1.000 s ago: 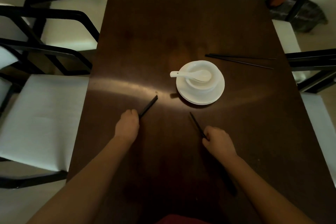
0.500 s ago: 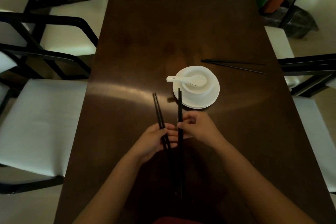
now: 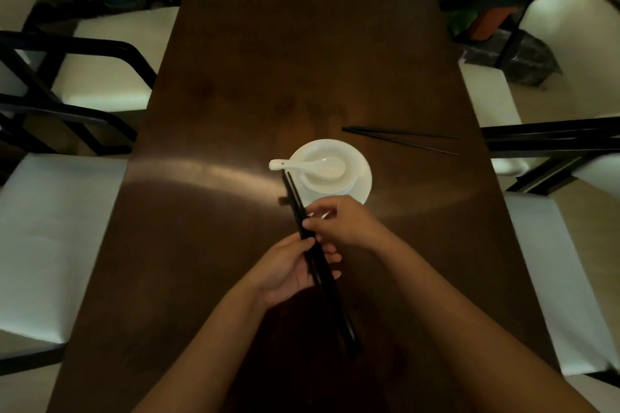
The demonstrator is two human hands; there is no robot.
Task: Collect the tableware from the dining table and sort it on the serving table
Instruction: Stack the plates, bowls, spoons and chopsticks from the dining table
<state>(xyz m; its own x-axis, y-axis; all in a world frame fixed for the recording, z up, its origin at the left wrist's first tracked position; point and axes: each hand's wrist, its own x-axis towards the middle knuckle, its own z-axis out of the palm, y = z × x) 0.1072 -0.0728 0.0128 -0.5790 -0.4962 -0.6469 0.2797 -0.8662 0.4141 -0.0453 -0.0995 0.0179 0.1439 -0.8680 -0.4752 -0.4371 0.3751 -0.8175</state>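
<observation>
Gathering black lacquered chopsticks (image 3: 315, 255) above dark wooden desk (image 3: 235, 111) | left hand (image 3: 288, 270) fingers wrapped round bundle, right hand (image 3: 339, 220) pinching it | next: far black chopstick pair (image 3: 399, 139), needing one freed hand

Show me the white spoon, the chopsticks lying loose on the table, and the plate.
white spoon (image 3: 330, 167): head view, on its scoop inside the bowl.
loose chopsticks (image 3: 399, 138): head view, mid-length of the pair.
plate (image 3: 364, 179): head view, on its bare right rim.

Head view: two bare forearms enter from 6 o'clock. Left hand (image 3: 288, 270) and right hand (image 3: 342, 221) are both bare; no sleeves, gloves, rings, watch or bands visible. Dim strip of red garment at bottom edge (image 3: 322, 410), detail unclear.
</observation>
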